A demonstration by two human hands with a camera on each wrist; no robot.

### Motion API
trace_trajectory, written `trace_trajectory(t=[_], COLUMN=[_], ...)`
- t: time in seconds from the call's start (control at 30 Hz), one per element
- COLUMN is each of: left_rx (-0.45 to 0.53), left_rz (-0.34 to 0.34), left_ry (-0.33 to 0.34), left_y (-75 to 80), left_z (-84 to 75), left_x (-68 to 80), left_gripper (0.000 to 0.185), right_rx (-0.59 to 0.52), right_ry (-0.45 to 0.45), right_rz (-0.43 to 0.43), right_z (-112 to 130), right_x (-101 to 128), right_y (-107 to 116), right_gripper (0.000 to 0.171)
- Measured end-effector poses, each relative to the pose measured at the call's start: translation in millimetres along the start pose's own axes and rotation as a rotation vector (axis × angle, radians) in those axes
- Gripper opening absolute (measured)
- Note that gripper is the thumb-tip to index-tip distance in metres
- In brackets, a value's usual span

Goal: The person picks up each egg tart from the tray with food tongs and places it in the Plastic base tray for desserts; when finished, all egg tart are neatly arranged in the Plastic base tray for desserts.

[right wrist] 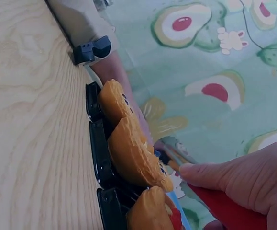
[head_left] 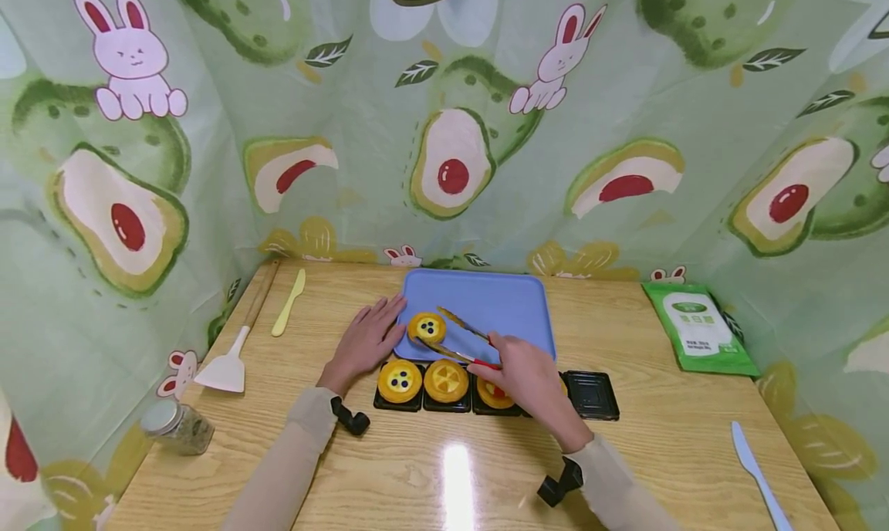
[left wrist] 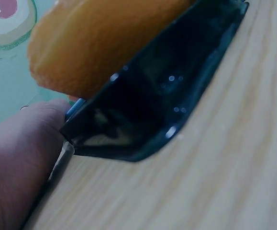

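Note:
A blue tray (head_left: pixel 500 303) lies at the middle of the wooden table. On its front left part sits a round tart with blueberries (head_left: pixel 427 328), between the two arms of gold tongs (head_left: pixel 454 338). My right hand (head_left: pixel 517 365) grips the tongs by their red handle (right wrist: pixel 224 207). My left hand (head_left: pixel 371 336) lies flat with straight fingers against the tray's left edge. In front of the tray runs a row of black plastic cups (head_left: pixel 590 394). Three of them hold tarts (head_left: pixel 399 381) (head_left: pixel 446 380) (head_left: pixel 491 396); the right one is empty. The left wrist view shows a black cup (left wrist: pixel 148 100) and a tart (left wrist: pixel 100 38) close up.
A white spatula (head_left: pixel 225 367) and a yellow plastic knife (head_left: pixel 288 303) lie at the left. A glass jar (head_left: pixel 177 427) stands front left. A green packet (head_left: pixel 698 329) lies at the right, a pale blue knife (head_left: pixel 757 473) front right. Printed cloth walls surround the table.

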State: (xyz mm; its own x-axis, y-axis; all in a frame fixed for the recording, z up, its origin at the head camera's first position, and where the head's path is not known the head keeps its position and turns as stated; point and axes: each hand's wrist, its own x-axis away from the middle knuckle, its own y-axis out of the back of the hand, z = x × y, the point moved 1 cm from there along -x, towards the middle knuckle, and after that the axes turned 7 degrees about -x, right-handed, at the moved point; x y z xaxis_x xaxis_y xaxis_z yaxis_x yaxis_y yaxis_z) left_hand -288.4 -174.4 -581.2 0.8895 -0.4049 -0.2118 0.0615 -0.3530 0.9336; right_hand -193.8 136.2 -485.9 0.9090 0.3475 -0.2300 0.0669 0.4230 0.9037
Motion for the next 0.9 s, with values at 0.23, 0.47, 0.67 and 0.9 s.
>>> trace_trajectory(t=[0.23,0.47,0.67,0.9], left_rx=[-0.003,-0.002,-0.001,-0.004], left_rz=[-0.003,-0.007,0.002,0.004], left_ry=[0.0,-0.001,0.002,0.008], left_y=[0.7,0.9,-0.2,1.5], left_z=[-0.7,-0.7,-0.1,-1.5], left_x=[0.2,-0.5,-0.7,-0.4], left_gripper=[0.062,0.062,0.061,0.062], right_rx=[0.05,0.071,0.105,0.126], right_ry=[0.01,0.012,-0.002,-0.022], right_rz=[-0.007,-0.014,-0.018,0.006], right_z=[4.3,6.5,7.7,8.7], right_x=[-6.5,-10.8,-13.6,-15.0], right_y=[-3.8,-6.9,-8.8,-11.6], right_gripper=[0.054,0.054,0.058,0.059])
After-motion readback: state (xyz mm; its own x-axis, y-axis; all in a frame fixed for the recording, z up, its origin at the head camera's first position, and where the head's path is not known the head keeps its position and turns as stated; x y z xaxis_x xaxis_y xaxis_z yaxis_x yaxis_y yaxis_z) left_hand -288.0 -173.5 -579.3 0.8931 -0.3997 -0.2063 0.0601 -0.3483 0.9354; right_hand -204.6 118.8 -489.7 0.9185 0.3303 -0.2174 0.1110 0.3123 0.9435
